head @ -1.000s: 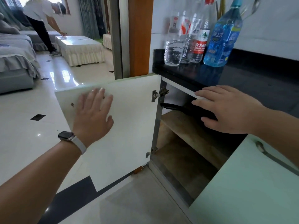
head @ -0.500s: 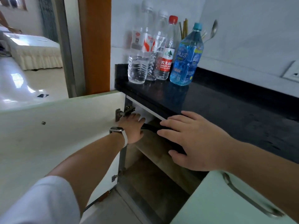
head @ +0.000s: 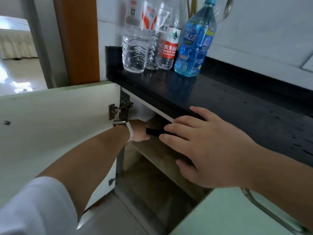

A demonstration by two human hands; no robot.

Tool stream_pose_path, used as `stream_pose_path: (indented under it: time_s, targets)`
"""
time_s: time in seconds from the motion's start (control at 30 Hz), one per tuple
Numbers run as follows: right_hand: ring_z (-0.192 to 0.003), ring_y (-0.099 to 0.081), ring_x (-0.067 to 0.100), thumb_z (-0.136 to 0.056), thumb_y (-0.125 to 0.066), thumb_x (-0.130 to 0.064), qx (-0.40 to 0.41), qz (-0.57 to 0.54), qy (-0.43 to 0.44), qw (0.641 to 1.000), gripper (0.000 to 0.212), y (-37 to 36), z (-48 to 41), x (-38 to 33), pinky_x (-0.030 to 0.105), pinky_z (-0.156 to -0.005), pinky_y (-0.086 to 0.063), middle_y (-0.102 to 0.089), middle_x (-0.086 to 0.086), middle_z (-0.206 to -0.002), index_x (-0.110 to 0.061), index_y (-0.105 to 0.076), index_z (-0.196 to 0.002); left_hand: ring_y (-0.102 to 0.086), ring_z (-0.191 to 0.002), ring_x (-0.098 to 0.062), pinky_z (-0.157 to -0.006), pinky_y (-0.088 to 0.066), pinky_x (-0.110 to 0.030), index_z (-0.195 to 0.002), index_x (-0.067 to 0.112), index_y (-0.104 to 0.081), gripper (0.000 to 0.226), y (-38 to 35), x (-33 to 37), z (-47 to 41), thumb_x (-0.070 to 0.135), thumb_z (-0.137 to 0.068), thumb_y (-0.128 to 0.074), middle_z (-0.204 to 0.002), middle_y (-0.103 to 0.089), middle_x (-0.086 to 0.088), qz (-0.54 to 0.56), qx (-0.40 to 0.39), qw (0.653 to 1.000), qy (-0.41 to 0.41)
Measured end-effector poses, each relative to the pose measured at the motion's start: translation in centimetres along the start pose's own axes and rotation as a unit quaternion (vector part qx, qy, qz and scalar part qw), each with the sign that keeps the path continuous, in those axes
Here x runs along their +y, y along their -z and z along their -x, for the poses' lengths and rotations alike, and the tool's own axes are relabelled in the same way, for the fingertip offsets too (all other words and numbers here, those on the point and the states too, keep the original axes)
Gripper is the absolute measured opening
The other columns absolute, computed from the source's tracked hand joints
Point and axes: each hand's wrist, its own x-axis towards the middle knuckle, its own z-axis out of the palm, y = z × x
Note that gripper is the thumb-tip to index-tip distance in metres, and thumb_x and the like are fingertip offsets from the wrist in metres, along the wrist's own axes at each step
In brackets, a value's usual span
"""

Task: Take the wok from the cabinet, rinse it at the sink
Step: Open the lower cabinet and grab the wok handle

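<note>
The cabinet under the black counter stands open, its white left door [head: 55,133] swung wide. On the upper wooden shelf [head: 152,150] lies the wok; only its black handle [head: 155,132] shows, the pan itself hidden behind my right hand. My left hand [head: 138,131], with a watch on the wrist, reaches inside and is closed around the handle's end. My right hand [head: 206,150] hovers flat with fingers spread in front of the shelf, over the handle, holding nothing.
Several water bottles, among them a clear one [head: 135,48] and a blue one [head: 193,44], stand at the counter's [head: 237,102] left end. A second pale green door [head: 237,216] with a metal handle is open at lower right. A doorway lies left.
My left hand left the open door, reached into the cabinet and closed on the wok handle. The view swung right and closer to the counter. My right hand stayed by the shelf.
</note>
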Motion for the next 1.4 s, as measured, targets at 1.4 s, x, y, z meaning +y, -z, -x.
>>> stream_pose_path:
  time_s: [1.4]
  targets:
    - [-0.09,-0.065,0.029,-0.096,-0.064,-0.032,0.005,-0.809,-0.551,0.202,0.031,-17.7,-1.8,-17.0,0.04,-0.078,-0.056,-0.071,0.018,-0.106,-0.007,-0.066,-0.114,-0.052,-0.054,-0.011,-0.043,-0.038,-0.026,-0.091,0.021,-0.047,0.026,-11.9,8.1,22.3,0.047,-0.096,-0.048,-0.067,-0.052,0.008,0.309,0.106,0.938,0.113]
